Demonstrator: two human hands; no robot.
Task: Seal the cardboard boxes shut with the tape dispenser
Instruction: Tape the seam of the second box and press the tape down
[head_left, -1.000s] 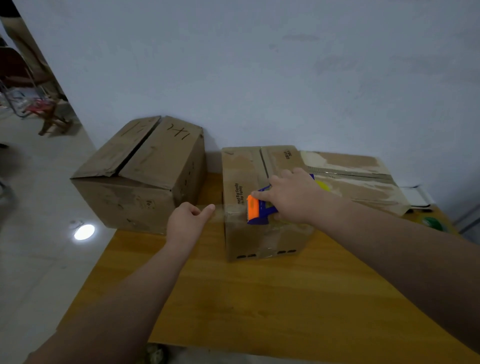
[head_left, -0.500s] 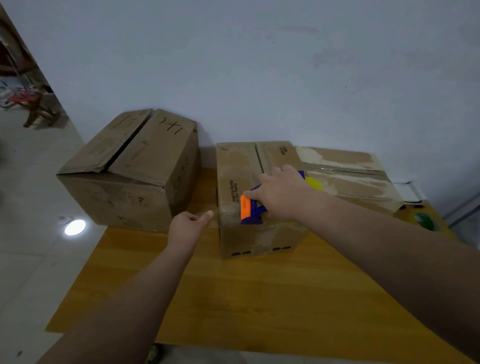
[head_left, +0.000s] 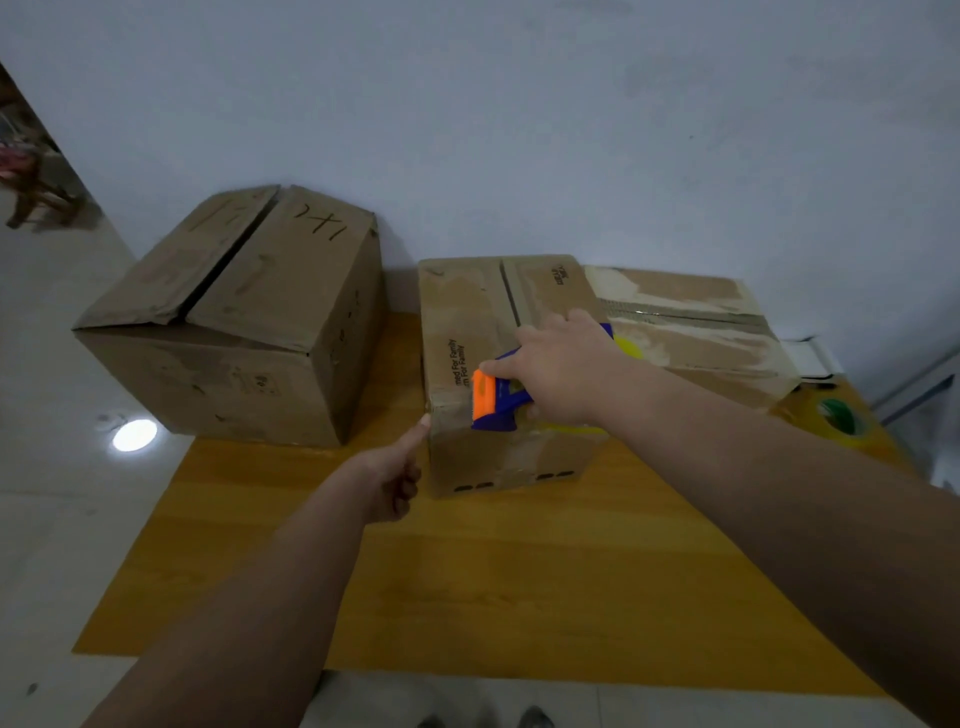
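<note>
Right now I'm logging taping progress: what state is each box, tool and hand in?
Left box: flaps down, seam gaping, untaped.
Middle box: flaps closed.
Right box: flaps closed, strip along seam.
Tape dispenser: gripped, pressed on Middle box's front top edge.
Right hand: grips Tape dispenser.
Left hand: fingers curled, one digit touching Middle box's corner.
Tape roll: lying on table.

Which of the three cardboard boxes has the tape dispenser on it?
The middle box: the right hand holds the blue-and-orange tape dispenser against its front top edge. The large left box and the right box carry no tool.
</note>
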